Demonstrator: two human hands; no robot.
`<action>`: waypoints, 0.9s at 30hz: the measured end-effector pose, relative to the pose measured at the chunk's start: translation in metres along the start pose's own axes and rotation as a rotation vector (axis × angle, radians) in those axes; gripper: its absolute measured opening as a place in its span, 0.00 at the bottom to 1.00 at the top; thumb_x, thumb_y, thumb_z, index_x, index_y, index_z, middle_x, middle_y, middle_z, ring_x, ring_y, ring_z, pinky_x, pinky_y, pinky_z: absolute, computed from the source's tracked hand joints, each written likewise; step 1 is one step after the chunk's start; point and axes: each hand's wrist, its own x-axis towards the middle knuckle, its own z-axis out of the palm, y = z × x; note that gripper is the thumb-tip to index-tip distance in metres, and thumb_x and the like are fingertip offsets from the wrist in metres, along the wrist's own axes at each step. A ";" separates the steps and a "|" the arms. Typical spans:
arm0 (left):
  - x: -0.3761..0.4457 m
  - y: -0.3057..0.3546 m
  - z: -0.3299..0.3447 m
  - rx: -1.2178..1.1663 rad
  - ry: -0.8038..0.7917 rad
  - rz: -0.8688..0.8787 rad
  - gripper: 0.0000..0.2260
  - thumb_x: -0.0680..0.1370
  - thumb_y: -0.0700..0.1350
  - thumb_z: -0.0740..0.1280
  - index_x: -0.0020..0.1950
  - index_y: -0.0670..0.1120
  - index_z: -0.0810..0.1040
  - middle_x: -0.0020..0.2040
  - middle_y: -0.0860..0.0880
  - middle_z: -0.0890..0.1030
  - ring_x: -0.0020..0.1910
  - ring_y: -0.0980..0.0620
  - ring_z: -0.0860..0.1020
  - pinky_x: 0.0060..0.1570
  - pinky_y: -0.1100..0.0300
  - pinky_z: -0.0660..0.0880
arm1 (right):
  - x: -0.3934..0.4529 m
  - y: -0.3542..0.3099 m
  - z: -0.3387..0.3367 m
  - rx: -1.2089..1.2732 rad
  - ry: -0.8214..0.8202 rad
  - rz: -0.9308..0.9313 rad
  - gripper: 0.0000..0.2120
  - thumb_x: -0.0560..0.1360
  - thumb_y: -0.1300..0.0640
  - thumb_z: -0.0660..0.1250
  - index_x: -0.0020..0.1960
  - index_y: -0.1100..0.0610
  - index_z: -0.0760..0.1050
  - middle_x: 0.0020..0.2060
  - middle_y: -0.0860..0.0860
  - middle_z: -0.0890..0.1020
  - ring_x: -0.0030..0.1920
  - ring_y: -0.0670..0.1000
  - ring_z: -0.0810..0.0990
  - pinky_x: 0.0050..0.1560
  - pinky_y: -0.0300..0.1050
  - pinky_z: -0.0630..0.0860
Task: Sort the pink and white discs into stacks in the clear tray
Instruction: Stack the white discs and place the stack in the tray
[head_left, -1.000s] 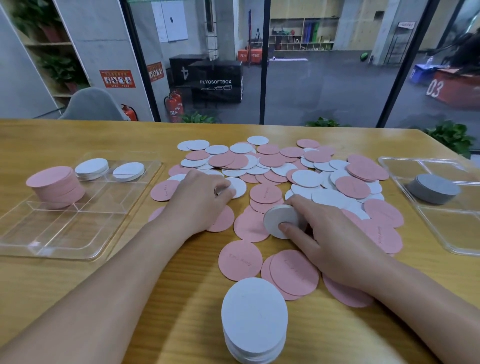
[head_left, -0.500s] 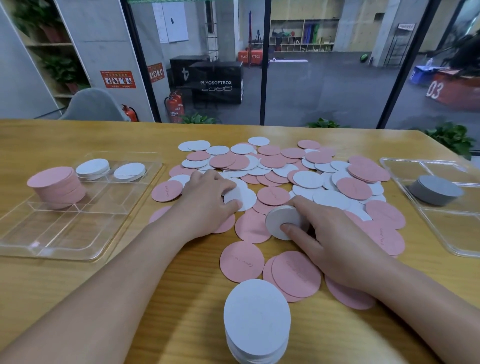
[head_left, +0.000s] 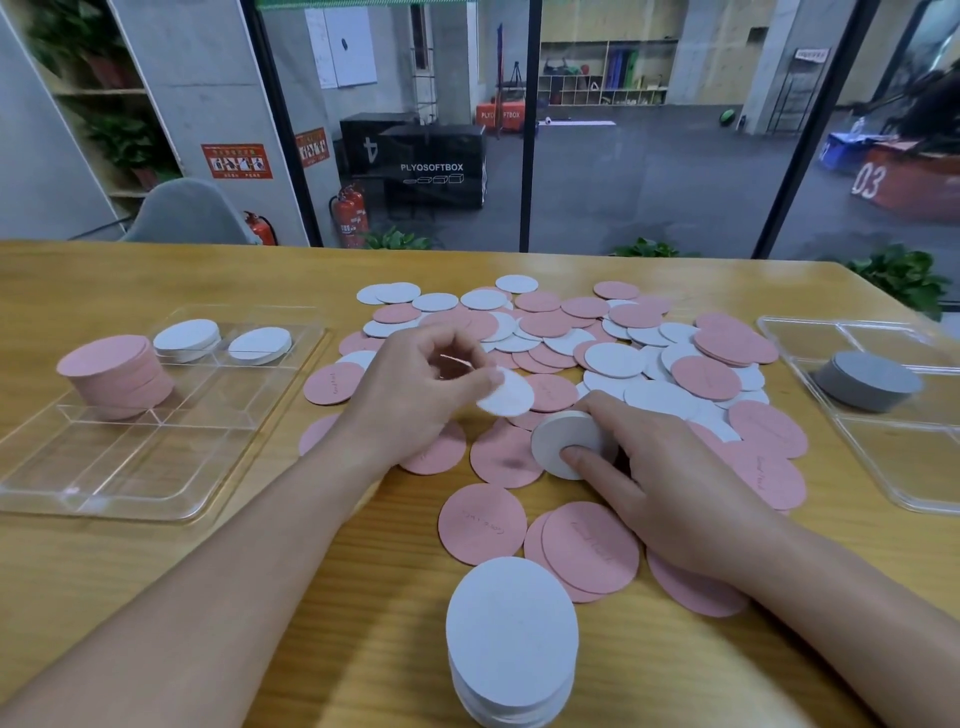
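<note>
Left hand (head_left: 415, 395) pinches one white disc (head_left: 506, 397) in its fingers, lifted over the pile mid-tabletop. Right hand (head_left: 670, 478) fingers curl around a small white stack (head_left: 563, 447) just below it.

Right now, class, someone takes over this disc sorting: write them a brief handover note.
Left hand pinches one white disc, lifted over the pile. Right hand grips a small white stack on the table. Done: a pink stack and two white stacks in the left clear tray. Left: the loose pile and the tall white stack at the table's near edge.
</note>
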 end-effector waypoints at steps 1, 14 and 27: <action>-0.001 0.000 0.000 -0.017 -0.028 -0.005 0.06 0.79 0.40 0.79 0.54 0.47 0.86 0.53 0.51 0.87 0.44 0.50 0.87 0.43 0.61 0.79 | 0.000 0.000 0.000 0.011 0.008 0.006 0.06 0.85 0.45 0.66 0.53 0.46 0.72 0.40 0.42 0.79 0.45 0.47 0.76 0.42 0.43 0.72; -0.014 0.015 0.013 -0.170 -0.343 0.106 0.08 0.84 0.31 0.71 0.57 0.39 0.87 0.53 0.45 0.89 0.56 0.44 0.87 0.57 0.56 0.84 | 0.000 -0.003 -0.001 0.067 0.106 0.011 0.09 0.84 0.48 0.69 0.62 0.41 0.72 0.47 0.37 0.80 0.50 0.43 0.78 0.45 0.37 0.73; 0.004 -0.020 0.000 0.680 -0.129 -0.062 0.07 0.87 0.48 0.65 0.60 0.48 0.81 0.55 0.45 0.82 0.56 0.40 0.78 0.46 0.50 0.71 | 0.002 0.001 0.002 -0.015 0.015 0.004 0.13 0.85 0.46 0.67 0.46 0.42 0.66 0.39 0.40 0.76 0.46 0.45 0.75 0.40 0.40 0.68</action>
